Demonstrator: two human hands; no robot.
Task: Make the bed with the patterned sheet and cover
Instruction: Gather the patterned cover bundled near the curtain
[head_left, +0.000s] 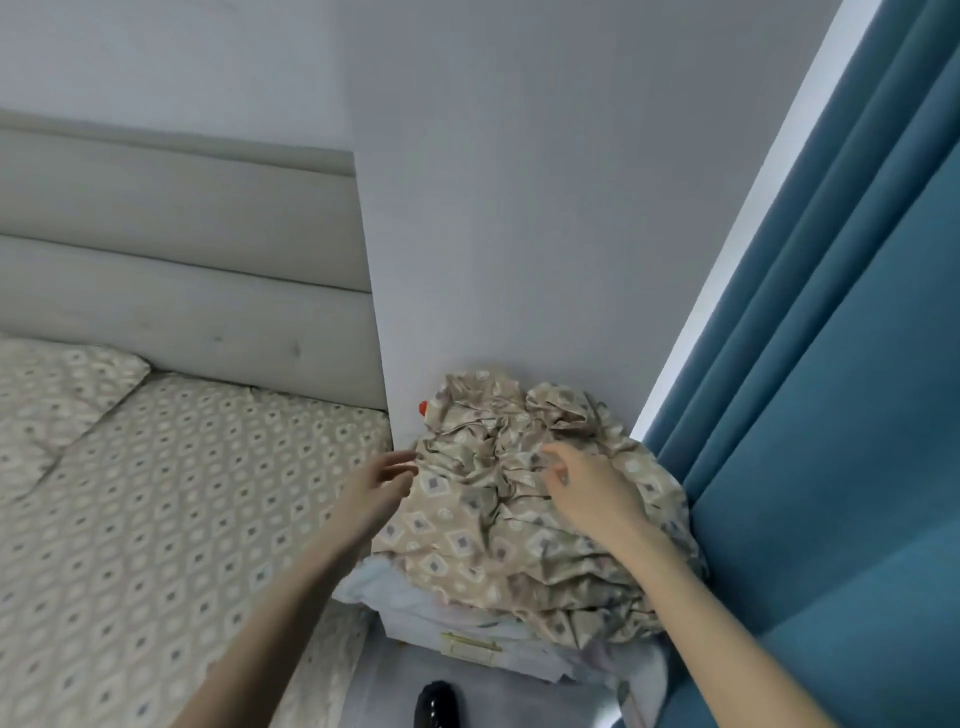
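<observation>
The patterned cover (493, 519) lies as a crumpled heap on a pile of white folded linen (395, 587). The pile stands in the narrow gap between the bed (332, 670) and the blue curtain (831, 415), close against the wall. I judge that this place keeps the cover off the mattress until it is needed. The patterned sheet (197, 493) is already spread on the bed, to the left of the fingers. A pillow (57, 384) lies farther left, by the headboard (182, 249).

The left hand (382, 486) is just beside the left edge of the heap. Its fingers (402, 460) are apart and relaxed, and they hold nothing. The right hand (592, 488) rests on top of the heap with its fingers (558, 467) bent down into the folds. The picture is blurred there, so I cannot tell if they already pinch a fold.

One hand at each side makes sense, because such a loose, bulky heap must be gathered from both sides to come up whole. The step in hand is, I think, taking up the cover so it can go onto the bed. A small red thing (423, 406) shows beyond the fingers, behind the heap. Trailing fabric could drag it or the linen below.
</observation>
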